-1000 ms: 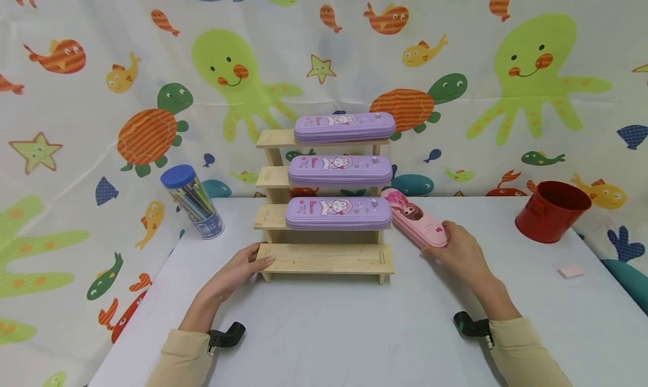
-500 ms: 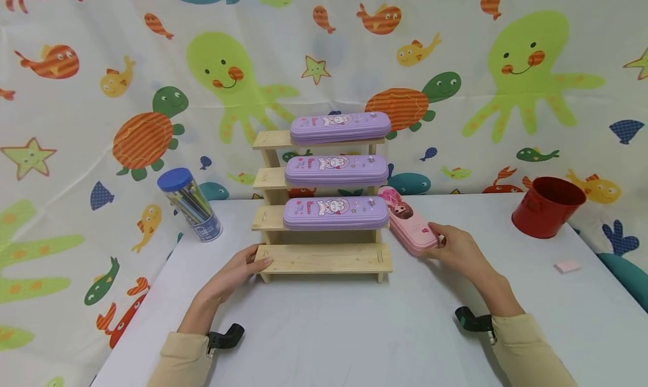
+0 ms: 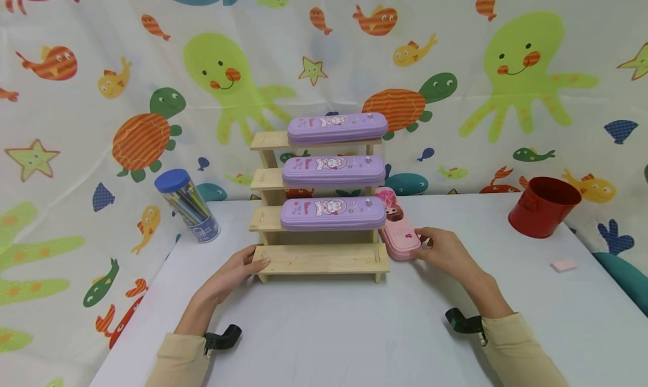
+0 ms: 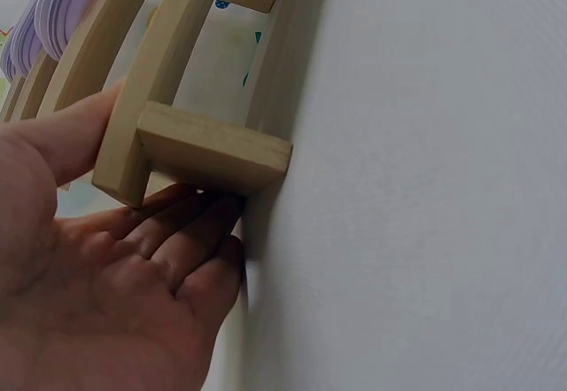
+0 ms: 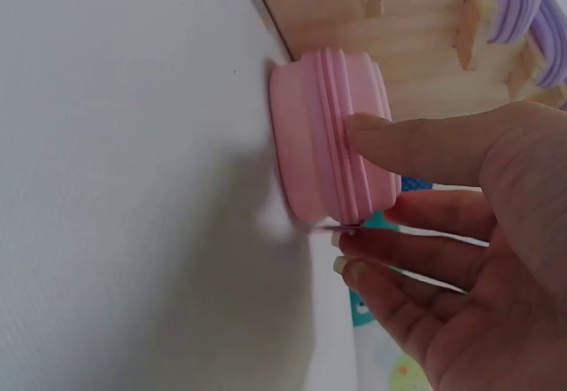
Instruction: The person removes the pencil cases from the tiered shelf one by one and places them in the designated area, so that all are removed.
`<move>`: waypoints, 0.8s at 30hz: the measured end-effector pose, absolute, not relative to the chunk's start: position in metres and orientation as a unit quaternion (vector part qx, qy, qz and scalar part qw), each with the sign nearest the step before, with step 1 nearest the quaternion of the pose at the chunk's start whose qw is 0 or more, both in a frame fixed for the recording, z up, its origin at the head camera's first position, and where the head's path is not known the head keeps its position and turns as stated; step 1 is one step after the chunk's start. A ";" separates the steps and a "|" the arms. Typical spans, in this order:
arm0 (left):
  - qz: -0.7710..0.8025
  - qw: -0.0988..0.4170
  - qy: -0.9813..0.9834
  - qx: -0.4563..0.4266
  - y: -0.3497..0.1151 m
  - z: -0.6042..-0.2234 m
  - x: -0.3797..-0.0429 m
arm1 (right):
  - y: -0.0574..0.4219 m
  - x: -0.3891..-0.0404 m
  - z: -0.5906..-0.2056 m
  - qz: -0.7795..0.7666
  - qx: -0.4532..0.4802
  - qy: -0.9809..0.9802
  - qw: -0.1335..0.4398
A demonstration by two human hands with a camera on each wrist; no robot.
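Note:
A wooden step rack (image 3: 324, 259) stands in the middle of the table. Purple pencil cases lie on its three upper steps: a top case (image 3: 338, 128), a middle case (image 3: 334, 171) and a lower case (image 3: 333, 213). My left hand (image 3: 235, 273) grips the left end of the bottom step, thumb on top and fingers underneath, as the left wrist view shows. Beside the rack's right side lies a pink pencil case (image 3: 401, 238) with a doll picture. My right hand (image 3: 448, 255) holds its near end, thumb (image 5: 416, 147) against the zipped edge and fingers along the right side.
A clear tub of pencils with a blue lid (image 3: 188, 206) stands left of the rack. To the right are a red bucket (image 3: 544, 207) and a small pink eraser (image 3: 563, 265). A cloth printed with sea animals (image 3: 324, 55) hangs behind the white table (image 3: 324, 331).
My right hand has swung the near end of the pink pencil case leftward, so it now lies close along the rack's side. My left hand keeps its grip on the rack.

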State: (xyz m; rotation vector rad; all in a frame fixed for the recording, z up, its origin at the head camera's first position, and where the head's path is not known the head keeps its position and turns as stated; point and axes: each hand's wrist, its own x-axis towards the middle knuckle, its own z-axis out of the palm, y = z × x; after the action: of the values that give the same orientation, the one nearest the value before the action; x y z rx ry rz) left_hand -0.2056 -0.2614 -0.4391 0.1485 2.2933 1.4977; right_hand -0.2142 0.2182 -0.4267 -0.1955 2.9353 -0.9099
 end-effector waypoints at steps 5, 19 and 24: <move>0.536 0.198 0.819 0.054 -0.261 -0.439 -0.205 | 0.212 -0.214 -0.426 -0.297 -0.070 0.952 0.026; 0.533 0.200 0.820 0.060 -0.262 -0.439 -0.206 | 0.200 -0.222 -0.421 -0.316 -0.092 0.943 0.052; 0.533 0.201 0.820 0.060 -0.262 -0.439 -0.207 | 0.201 -0.224 -0.411 -0.301 -0.099 0.946 0.071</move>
State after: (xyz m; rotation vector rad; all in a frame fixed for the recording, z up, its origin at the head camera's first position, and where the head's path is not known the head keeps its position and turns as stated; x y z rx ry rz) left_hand -0.2067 -0.2619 -0.4387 0.1668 2.2901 1.4890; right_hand -0.2239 0.2006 -0.4108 -0.2966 2.8449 -0.9042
